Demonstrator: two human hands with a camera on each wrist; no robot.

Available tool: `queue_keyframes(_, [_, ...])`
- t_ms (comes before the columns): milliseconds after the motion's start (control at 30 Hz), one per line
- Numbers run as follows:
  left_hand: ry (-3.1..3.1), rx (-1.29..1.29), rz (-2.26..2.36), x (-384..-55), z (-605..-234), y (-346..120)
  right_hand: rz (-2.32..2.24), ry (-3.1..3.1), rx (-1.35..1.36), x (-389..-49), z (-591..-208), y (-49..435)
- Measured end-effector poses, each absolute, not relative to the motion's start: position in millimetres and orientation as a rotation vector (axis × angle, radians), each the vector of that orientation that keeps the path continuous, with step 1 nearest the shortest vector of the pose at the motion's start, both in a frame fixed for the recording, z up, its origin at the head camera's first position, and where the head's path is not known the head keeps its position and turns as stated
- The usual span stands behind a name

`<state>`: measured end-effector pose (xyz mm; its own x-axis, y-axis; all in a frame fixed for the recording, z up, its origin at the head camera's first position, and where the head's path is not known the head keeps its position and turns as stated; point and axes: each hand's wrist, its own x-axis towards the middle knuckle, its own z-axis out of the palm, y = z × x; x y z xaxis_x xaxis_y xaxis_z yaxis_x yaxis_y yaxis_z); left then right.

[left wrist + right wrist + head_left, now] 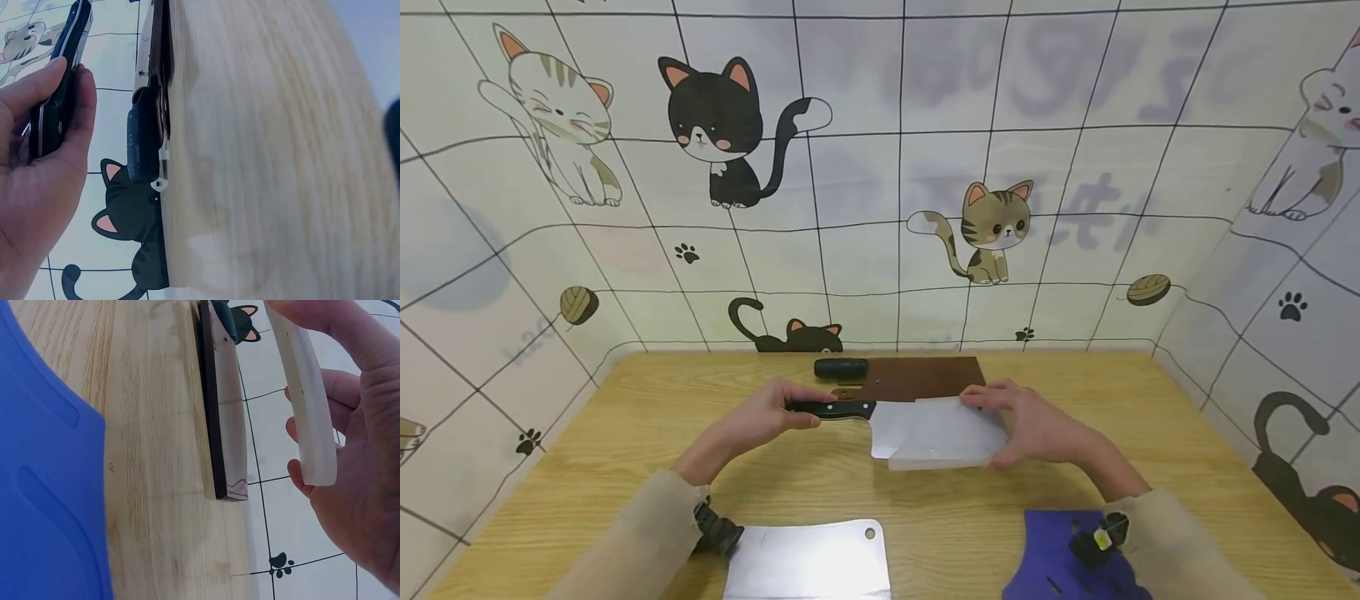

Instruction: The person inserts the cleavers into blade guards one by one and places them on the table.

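Note:
Held over the table in the head view is a kitchen cleaver [889, 423] with a black riveted handle [853, 409]. My left hand [767, 415] grips that handle, thumb on one side and fingers on the other, as the left wrist view also shows on the handle [61, 81]. A milky white blade cover [951, 435] encloses most of the blade, with the part nearest the handle bare. At its far end my right hand [1033, 423] holds the cover. In the right wrist view, thumb and fingers straddle the cover's [312, 412] narrow edge.
Behind the hands lies a brown blade cover [925, 375] next to a black handle [841, 368]. A metal cleaver blade [808, 562] with a hole lies at the front left. At the front right is a blue slotted piece [1048, 558]. A cat-print wall covering [865, 167] borders the wooden table [647, 417].

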<state>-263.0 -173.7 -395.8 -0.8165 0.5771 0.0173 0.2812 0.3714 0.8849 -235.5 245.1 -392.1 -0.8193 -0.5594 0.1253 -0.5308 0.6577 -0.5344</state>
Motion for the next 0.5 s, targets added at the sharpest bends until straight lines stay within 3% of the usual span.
queue_keyframes(500, [2.414, 0.716, 1.486, -260.0, -402.4, -169.0, -0.860, 2.832, -0.920, -237.9, -386.6, 244.3])
